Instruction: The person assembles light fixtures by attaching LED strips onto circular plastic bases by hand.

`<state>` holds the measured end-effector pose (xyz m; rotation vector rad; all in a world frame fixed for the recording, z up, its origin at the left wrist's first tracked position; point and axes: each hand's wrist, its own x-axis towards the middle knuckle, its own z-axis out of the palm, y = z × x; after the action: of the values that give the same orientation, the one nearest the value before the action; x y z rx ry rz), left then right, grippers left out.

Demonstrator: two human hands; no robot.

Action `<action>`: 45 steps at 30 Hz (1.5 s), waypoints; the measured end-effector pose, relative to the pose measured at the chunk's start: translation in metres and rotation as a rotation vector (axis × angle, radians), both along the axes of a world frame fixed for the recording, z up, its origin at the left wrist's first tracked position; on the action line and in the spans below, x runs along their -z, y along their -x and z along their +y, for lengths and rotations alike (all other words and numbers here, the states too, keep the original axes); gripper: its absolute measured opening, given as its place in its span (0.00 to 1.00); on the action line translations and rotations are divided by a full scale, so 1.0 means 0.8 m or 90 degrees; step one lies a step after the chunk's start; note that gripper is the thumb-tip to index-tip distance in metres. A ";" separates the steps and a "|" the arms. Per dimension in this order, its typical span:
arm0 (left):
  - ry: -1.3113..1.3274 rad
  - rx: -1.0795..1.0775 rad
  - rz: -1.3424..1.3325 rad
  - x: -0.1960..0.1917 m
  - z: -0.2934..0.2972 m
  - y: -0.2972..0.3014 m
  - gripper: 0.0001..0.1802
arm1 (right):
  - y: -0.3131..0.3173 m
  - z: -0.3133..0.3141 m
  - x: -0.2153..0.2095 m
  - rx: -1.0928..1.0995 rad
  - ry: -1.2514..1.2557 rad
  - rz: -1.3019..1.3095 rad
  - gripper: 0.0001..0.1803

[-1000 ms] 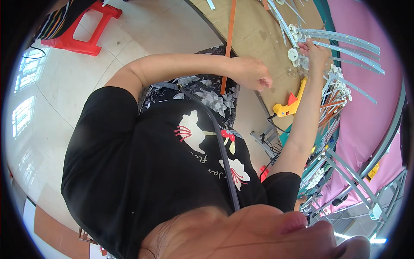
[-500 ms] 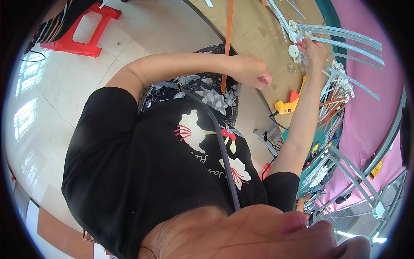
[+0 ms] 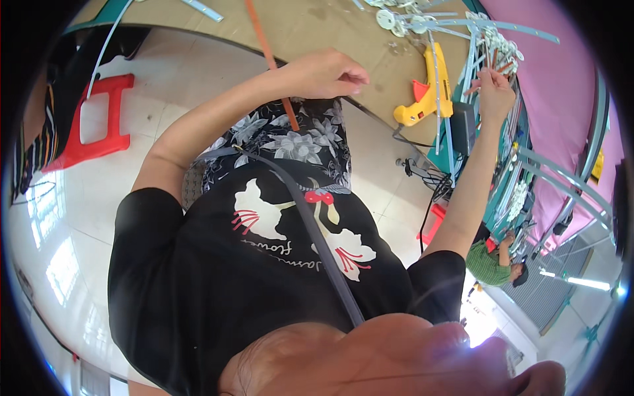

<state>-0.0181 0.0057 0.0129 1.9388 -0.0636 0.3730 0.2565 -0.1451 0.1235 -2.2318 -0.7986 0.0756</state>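
Note:
My left hand (image 3: 333, 74) hovers by the table's near edge, fingers half curled and thumb apart, with nothing seen in it. An orange strip (image 3: 263, 36) passes beneath my left wrist, sticking out over the table edge. Reaching to the far right, my right hand (image 3: 495, 92) has its fingers bunched together at a heap of pale perforated strips and white round pieces (image 3: 498, 43). What those fingertips hold is too small to make out; a reddish-brown strip end shows beside them. A yellow glue gun (image 3: 432, 89) with a red trigger lies left of my right hand.
The brown tabletop (image 3: 317, 26) carries more white discs (image 3: 386, 20) and a pale strip (image 3: 201, 9). A black box (image 3: 463, 129) and cables sit below the glue gun. Pink cloth (image 3: 548, 99) covers the right side. Another person stands by a red stool (image 3: 105, 122); one in green (image 3: 490, 267) is farther off.
My right hand has left the strips and discs on the table and moved to the heap at the right. The view has shifted; my left hand stays near the table edge.

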 end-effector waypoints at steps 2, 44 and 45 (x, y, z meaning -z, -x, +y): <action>-0.014 -0.005 0.042 -0.008 -0.001 -0.003 0.12 | -0.079 -0.045 0.016 0.074 0.004 0.025 0.07; 0.110 -0.062 0.048 -0.015 -0.002 0.042 0.13 | 0.003 -0.082 -0.038 -0.059 -0.498 0.335 0.12; 0.106 -0.068 0.064 -0.017 -0.001 0.045 0.14 | 0.009 -0.093 -0.041 -0.169 -0.518 0.467 0.12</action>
<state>-0.0540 0.0053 0.0266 1.7972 0.1337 0.3406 0.2493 -0.2192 0.1565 -1.1832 -0.5543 0.5552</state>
